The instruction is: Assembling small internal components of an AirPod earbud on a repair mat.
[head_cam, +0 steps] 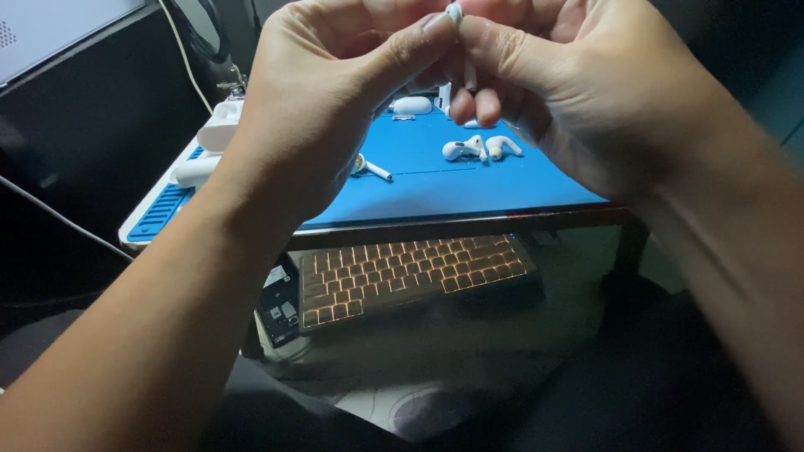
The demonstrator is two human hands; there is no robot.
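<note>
Both my hands are raised close to the camera over a blue work mat (435, 184). My left hand (327, 92) and my right hand (569, 75) pinch together on one small white earbud (456, 12), whose stem (471, 77) shows between the fingers. Most of that earbud is hidden by my fingertips. On the mat below lie two white earbuds (477, 149) side by side, and another white earbud (368, 166) lies just under my left hand.
A white charging case (412, 105) sits at the mat's far side. White case parts (219, 125) rest at the mat's left edge. Under the raised mat shelf a backlit keyboard (410, 276) glows. A dark monitor and cables stand at the left.
</note>
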